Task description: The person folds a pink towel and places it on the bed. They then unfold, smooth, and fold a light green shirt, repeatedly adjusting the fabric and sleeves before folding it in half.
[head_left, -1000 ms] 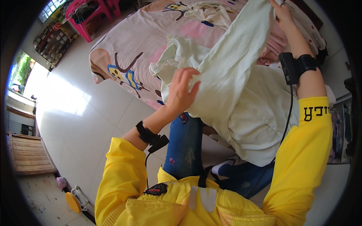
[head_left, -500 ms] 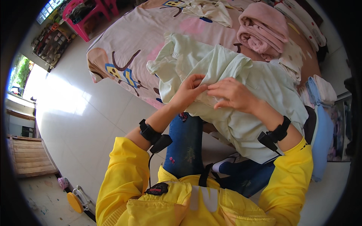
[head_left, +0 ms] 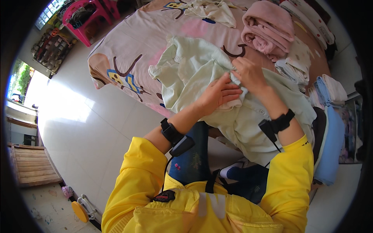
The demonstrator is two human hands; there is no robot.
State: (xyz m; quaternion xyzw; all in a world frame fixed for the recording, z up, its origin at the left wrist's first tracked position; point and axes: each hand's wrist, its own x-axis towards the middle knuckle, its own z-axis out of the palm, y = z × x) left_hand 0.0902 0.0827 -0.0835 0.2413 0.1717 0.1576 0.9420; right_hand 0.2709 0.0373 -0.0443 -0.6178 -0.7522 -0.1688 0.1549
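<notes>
Both hands are bunched up on the pale green cotton garment (head_left: 194, 70), which lies spread over the near edge of the bed with the pink cartoon-print sheet (head_left: 128, 58), its lower part hanging off toward the person's knees. The left hand (head_left: 218, 94) is closed over a fold of the fabric, fingers curled and pressing it down. The right hand (head_left: 248, 73) sits just beside it, touching, fingertips pinched shut on the same bit of cloth. So neither one is loose, both have a grasp on the fabric.

Around them: a rolled pink fleece blanket (head_left: 268, 29) sits just past the right hand, near but not touching as far as I can see. Folded white and blue clothes (head_left: 328, 87) are stacked along the right side of the bed, so it's kinda crowded over there. Another light garment (head_left: 211, 9) lies at the far end. Left of the pale green garment the sheet is bare, and beyond the bed edge is white tiled floor (head_left: 77, 124), with a pink plastic stool (head_left: 87, 17) well apart.
</notes>
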